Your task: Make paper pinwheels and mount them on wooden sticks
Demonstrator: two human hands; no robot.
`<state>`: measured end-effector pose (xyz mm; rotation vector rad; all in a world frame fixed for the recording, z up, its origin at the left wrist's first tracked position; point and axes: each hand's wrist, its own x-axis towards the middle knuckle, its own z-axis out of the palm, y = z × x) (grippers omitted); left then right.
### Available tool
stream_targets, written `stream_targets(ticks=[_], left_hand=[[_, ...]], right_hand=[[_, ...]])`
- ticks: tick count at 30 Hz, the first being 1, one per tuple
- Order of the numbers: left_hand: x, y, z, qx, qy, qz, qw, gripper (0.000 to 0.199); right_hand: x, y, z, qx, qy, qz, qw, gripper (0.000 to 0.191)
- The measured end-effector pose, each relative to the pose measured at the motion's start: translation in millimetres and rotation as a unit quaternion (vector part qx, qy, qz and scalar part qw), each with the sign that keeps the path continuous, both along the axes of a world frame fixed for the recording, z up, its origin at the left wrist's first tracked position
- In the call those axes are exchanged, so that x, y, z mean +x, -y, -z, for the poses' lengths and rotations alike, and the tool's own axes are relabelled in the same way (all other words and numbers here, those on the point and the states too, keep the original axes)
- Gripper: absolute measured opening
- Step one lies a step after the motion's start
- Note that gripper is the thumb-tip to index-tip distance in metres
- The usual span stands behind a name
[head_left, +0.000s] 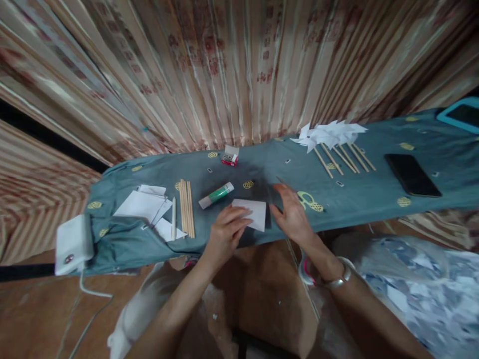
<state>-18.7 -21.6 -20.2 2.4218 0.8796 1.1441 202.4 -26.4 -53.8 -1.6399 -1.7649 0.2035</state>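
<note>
A small white sheet of paper [259, 215] lies at the front edge of the cloth-covered table. On its left part rest the closed fingers of my left hand [229, 229]; whether they pinch the paper is too small to tell. Just right of the sheet, my right hand [292, 214] has its thumb and fingers apart, with nothing held. Its fingers are beside scissors with yellow-green handles [306, 200], partly hidden by the hand. A green and white glue stick [216, 195] lies to the left, behind my left hand.
Wooden sticks [186, 209], a white pen [173, 218] and white papers [144, 205] lie left. A red box [229, 158] stands behind. Several paper pinwheels [329, 134] on sticks and a black phone [412, 175] lie right. A white device [73, 244] sits at the left end.
</note>
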Motion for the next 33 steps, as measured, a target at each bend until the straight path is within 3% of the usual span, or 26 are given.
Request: stream_targets(ticks=[4, 8, 14, 18, 23, 27, 29, 33], left_hand=[[7.7, 8.6, 27.2, -0.034, -0.016, 0.027, 0.999, 0.019], [6.9, 10.5, 28.9, -0.031, -0.033, 0.033, 0.998, 0.02], [9.6, 10.2, 28.0, -0.051, -0.039, 0.037, 0.997, 0.02], [0.4, 8.7, 32.2, -0.054, -0.057, 0.018, 0.997, 0.022], [-13.5, 0.7, 38.5, -0.013, -0.101, -0.004, 0.995, 0.019], [-5.6, 2.0, 32.4, 0.038, -0.119, -0.01, 0.992, 0.016], [2.0, 5.9, 27.0, 0.047, -0.121, -0.009, 0.992, 0.015], [11.6, 11.0, 21.8, -0.004, -0.089, -0.02, 0.996, 0.015]], right_hand=[[11.3, 25.2, -3.3, -0.053, 0.077, -0.061, 0.994, 0.062], [3.3, 43.4, -11.8, -0.09, 0.082, -0.117, 0.986, 0.062], [-5.5, 48.7, -15.4, -0.106, 0.05, -0.183, 0.976, 0.037], [1.4, 41.4, -11.0, -0.096, 0.018, -0.18, 0.979, 0.024], [8.0, 35.3, -8.4, -0.06, 0.042, -0.137, 0.988, 0.023], [-8.3, 41.0, -18.5, -0.019, 0.124, -0.131, 0.983, 0.032], [-19.9, 43.9, -24.3, 0.009, 0.14, -0.144, 0.98, 0.027], [-30.0, 42.0, -27.8, 0.013, 0.091, -0.137, 0.986, 0.02]])
